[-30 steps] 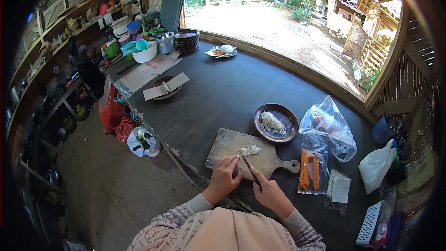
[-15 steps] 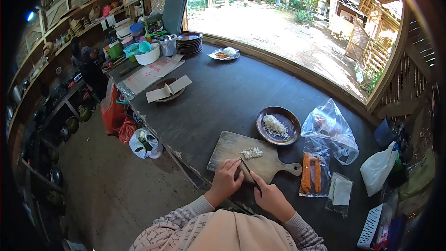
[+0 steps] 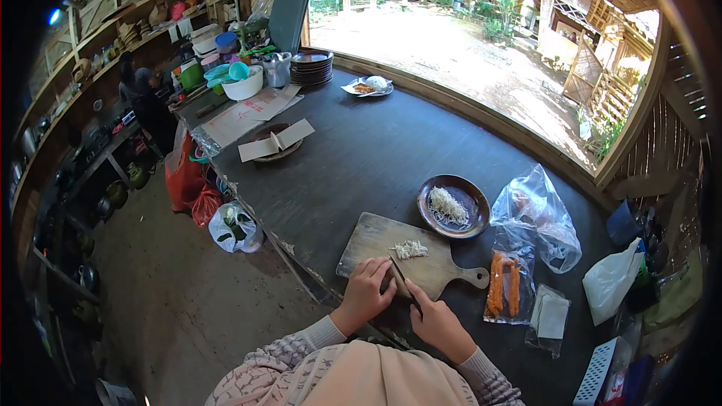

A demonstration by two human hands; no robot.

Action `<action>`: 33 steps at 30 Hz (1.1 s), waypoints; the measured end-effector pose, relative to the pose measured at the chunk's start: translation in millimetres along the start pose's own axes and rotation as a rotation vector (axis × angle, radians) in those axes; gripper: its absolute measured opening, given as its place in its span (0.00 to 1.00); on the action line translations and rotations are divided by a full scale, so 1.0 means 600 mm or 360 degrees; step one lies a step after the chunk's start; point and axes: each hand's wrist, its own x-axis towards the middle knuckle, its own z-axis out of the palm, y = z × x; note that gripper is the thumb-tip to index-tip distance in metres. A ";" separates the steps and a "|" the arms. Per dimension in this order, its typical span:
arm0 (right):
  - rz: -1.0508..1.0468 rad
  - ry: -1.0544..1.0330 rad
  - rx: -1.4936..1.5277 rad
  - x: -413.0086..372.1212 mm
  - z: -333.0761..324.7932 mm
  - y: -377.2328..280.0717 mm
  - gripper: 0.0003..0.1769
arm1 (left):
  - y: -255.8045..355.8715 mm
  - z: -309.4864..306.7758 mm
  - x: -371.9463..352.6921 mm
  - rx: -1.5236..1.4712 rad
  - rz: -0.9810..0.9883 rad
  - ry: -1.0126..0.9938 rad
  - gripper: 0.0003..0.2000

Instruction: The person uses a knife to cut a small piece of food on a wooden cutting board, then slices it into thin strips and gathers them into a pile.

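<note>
A wooden cutting board lies near the front edge of the dark table. On it is a small heap of pale, thin shreds. My right hand is closed around the handle of a knife, its blade pointing away from me over the board. Close to the blade, my left hand presses down on the board with curled fingers; whatever lies beneath them is hidden. Just beyond the board, a dark round plate holds a larger pile of similar pale shreds.
To the right are a bag of orange sticks, a clear plastic bag and a small packet. Farther off stand stacked plates, a white tub and a plate with folded card. People are at far left.
The view has shifted slightly. Both hands and the knife stay in nearly the same place on the board, and the shreds look much the same.
</note>
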 end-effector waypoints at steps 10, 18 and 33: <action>0.0042 -0.0048 0.0018 0.001 -0.011 -0.006 0.32 | 0.002 0.000 -0.004 0.0005 -0.0013 -0.0023 0.19; 0.0054 -0.0082 -0.0001 0.004 -0.009 0.002 0.33 | -0.001 0.001 -0.003 0.0017 0.0011 -0.0002 0.19; 0.0071 -0.0074 -0.0034 -0.005 -0.021 -0.005 0.33 | -0.003 0.002 -0.003 -0.0064 0.0005 0.0017 0.19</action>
